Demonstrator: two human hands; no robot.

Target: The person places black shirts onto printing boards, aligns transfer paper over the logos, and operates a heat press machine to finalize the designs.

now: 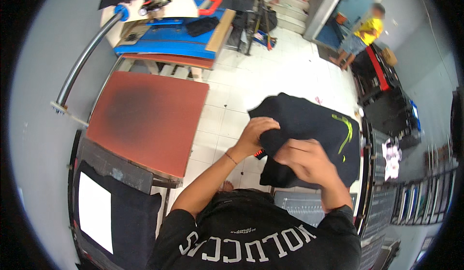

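A black T-shirt (309, 120) with a yellow-green print lies spread in front of me, to the right of centre. My left hand (258, 134) grips its near left part, thumb and fingers closed on the cloth. Just over the fabric, close to the left hand, is my right hand (305, 161), slightly blurred. Its fingers are curled in a pinch, and what they hold, if anything, is hidden. A small black and orange-red thing (260, 153) shows below my left hand; its kind is unclear.
To the left stands a reddish-brown platen (150, 120) with a dark patch. Nearer lies black cloth (137, 217) with a white sheet (95, 212). A blue-topped machine (169, 38) is at the far left. Racks (420, 197) line the right; a person in yellow (365, 33) stands far off.
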